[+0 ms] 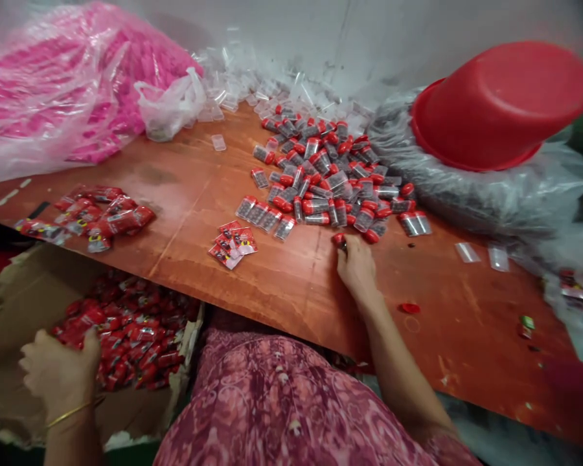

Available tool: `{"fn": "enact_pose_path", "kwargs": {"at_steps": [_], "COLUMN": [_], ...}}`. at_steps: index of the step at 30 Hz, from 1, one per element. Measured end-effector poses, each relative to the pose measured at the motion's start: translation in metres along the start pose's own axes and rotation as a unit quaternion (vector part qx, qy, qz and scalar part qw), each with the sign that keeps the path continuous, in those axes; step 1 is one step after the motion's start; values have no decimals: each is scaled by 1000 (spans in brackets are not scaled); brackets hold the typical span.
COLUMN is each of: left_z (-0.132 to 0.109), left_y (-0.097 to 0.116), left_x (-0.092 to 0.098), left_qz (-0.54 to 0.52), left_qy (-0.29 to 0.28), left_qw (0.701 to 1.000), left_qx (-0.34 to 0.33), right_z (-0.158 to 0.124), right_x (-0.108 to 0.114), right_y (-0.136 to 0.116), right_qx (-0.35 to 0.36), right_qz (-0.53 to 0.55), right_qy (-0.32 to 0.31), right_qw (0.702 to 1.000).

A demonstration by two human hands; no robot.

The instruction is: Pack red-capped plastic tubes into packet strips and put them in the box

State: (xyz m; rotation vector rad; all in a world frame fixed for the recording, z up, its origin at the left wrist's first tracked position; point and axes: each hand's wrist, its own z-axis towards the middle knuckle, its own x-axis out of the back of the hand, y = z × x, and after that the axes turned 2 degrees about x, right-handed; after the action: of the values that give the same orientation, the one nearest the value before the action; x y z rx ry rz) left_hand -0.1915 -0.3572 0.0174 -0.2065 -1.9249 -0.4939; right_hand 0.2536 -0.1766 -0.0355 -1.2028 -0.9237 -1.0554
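Observation:
My right hand (357,266) rests on the red-brown table (291,285), its fingers pinched on a small red-capped vial (339,239) at the near edge of a heap of several such vials (325,175). My left hand (58,372) is down at the lower left, over a cardboard box (14,291) filled with red packets (131,336). Its fingers are curled, and whether they hold anything is hidden. A small stack of red packets (233,244) lies on the table left of my right hand.
Another pile of red packets (94,217) lies at the table's left. A pink-filled plastic bag (63,84) sits at the back left, clear sachets (252,84) behind the vials. A red basin (500,103) lies upturned on a bag of dark goods (466,188). A loose red cap (410,308) lies nearby.

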Motion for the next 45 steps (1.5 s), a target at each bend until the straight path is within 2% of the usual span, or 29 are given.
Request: {"fn": "enact_pose_path", "kwargs": {"at_steps": [1, 2, 3, 5, 8, 11, 14, 20, 26, 29, 31, 34, 37, 40, 45], "left_z": [-3, -7, -12, -24, -41, -51, -54, -55, -59, -52, -39, -16, -7, -12, -24], "left_y": [0, 7, 19, 57, 127, 179, 202, 202, 204, 202, 200, 195, 190, 186, 179], "left_x": [-5, -13, -24, -47, -79, -100, -111, -115, -124, -117, -106, -94, -95, -106, -118], "left_qz": [-30, -64, -98, -139, -89, -10, 45, 53, 20, -8, -36, -42, 3, 10, -24], "left_qy": [92, 187, 224, 213, 146, 79, 38, 69, 66, 58, 72, 88, 39, 19, 33], "left_qw": [994, 976, 955, 914, 872, 848, 844, 830, 826, 842, 861, 872, 864, 854, 851], "left_qx": [-43, -95, -165, -315, -459, -523, -534, -551, -560, -536, -503, -480, -502, -520, -524], "right_z": [-7, -15, -22, -36, -47, -53, -57, -57, -52, -54, -53, -45, -27, -9, 5], "right_x": [-8, -15, -21, -31, -38, -38, -34, -26, -19, -15, -14, -15, -19, -24, -32], "right_y": [-6, -14, -23, -42, -61, -65, -61, -68, -86, -87, -90, -105, -131, -151, -154], "right_qx": [34, 68, 99, 145, 156, 149, 161, 197, 221, 230, 237, 227, 166, 142, 184], "right_qz": [10, 22, 36, 60, 79, 96, 116, 132, 138, 139, 138, 115, 45, 0, 34], "right_qy": [8, 19, 28, 47, 79, 101, 106, 116, 126, 120, 111, 60, -20, -70, -94], "right_qw": [999, 997, 994, 987, 981, 979, 974, 964, 957, 956, 955, 965, 985, 987, 978]}}
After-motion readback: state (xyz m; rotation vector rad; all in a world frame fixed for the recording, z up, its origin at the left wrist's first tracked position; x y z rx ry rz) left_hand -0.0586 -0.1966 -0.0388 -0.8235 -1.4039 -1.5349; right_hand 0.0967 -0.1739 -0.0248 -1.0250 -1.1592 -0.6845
